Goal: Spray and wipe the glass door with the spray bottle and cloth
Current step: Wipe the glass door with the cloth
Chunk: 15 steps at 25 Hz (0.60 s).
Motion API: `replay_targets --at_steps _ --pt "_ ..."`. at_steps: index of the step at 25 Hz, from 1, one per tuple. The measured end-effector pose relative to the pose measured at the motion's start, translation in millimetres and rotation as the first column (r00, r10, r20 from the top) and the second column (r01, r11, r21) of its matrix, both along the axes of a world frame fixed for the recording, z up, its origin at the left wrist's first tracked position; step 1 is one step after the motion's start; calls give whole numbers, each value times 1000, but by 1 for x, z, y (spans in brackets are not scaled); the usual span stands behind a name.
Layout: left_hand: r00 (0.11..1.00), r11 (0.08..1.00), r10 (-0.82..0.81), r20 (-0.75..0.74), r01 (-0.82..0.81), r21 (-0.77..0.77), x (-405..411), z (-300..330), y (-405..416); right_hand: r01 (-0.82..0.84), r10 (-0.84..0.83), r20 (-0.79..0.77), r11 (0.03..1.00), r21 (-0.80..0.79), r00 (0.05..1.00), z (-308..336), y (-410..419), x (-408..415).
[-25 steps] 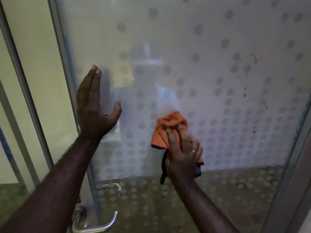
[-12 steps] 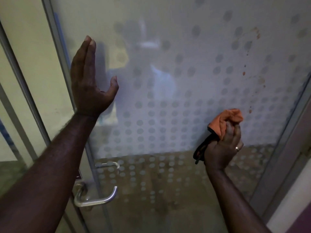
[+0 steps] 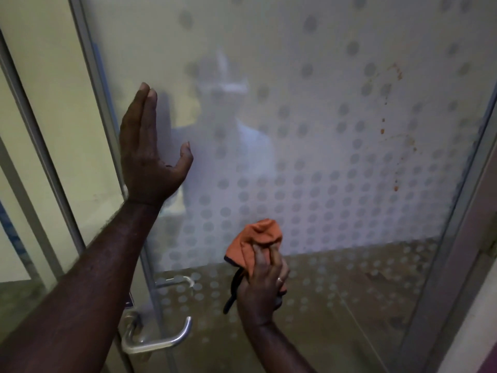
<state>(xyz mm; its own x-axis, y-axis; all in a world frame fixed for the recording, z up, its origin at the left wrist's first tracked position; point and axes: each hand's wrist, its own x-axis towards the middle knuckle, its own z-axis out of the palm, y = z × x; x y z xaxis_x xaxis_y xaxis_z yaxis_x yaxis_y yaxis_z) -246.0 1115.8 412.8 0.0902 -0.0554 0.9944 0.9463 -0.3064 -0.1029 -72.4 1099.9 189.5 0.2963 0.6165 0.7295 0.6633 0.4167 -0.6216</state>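
The glass door (image 3: 322, 109) fills the view, frosted and patterned with grey dots. Brown stains (image 3: 383, 127) streak its upper right part. My left hand (image 3: 148, 154) lies flat against the glass near the door's left edge, fingers straight and pointing up. Lower down, my right hand (image 3: 265, 284) is closed on a bunched orange cloth (image 3: 255, 243) with a dark edge, pressed to the glass at the lower middle. No spray bottle is in view.
A silver lever handle (image 3: 158, 340) sticks out at the door's lower left edge. Metal frame posts (image 3: 37, 146) stand to the left, and the door's right frame (image 3: 457, 238) runs down the right side.
My right hand has swept the cloth from the right side of the glass back left and down to the lower middle. My left hand stays flat on the glass.
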Motion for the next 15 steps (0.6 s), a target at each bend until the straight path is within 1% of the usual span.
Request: replay_targets --at_steps 2,4,7,9,11,13,15 --pt "1000 1000 3 -2 -3 3 -1 0 0 -55 53 41 997 58 998 8 -3 -23" --pt "1000 1000 6 -5 -6 9 -1 1 1 -107 84 128 977 183 988 24 -1 -36" --pt "1000 1000 2 -9 -2 6 -1 2 1 -102 59 144 945 311 988 65 8 -34" --pt "1000 1000 3 -3 -3 5 0 2 0 -60 -2 155 918 393 988 98 17 -21" --pt "1000 1000 -1 2 1 7 1 1 -1 15 -85 138 897 441 987 131 29 3" --pt "1000 1000 0 -5 0 13 1 2 0 132 -174 57 890 436 983 157 43 41" --pt "1000 1000 12 -8 -12 24 0 2 1 242 -246 -41 885 398 968 169 59 90"
